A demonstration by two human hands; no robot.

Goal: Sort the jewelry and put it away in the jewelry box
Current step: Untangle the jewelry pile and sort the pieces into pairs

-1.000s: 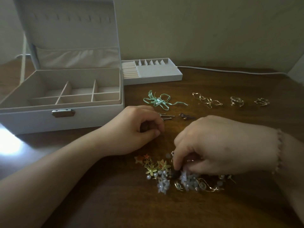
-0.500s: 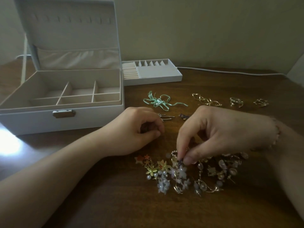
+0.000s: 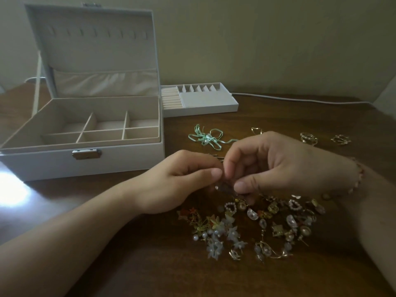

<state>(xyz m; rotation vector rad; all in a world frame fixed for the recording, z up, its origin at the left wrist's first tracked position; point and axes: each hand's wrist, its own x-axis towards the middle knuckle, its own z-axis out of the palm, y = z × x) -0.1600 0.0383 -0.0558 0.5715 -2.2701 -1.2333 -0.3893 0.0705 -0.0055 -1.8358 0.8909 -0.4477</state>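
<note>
Right hand (image 3: pixel 285 166) now lifted off jewelry pile (image 3: pixel 257 226), small piece (image 3: pixel 224 187) pinched w/ left hand (image 3: pixel 177 181) above pile; both grips closed on it. Jewelry box (image 3: pixel 120 159) unfilled.

Jewelry pile (image 3: pixel 252 228) right of jewelry box (image 3: pixel 85 163)

One box (image 3: pixel 120 159) stands open, its base split into six compartments, and one tray (image 3: pixel 205 106) sits beside it. Two hands, left (image 3: pixel 171 185) and right (image 3: pixel 285 166), meet over one heap (image 3: pixel 257 226) of earrings too tangled to count. Apart lie one green bow (image 3: pixel 206 138) and two gold pieces (image 3: pixel 308 138) (image 3: pixel 340 139).
</note>
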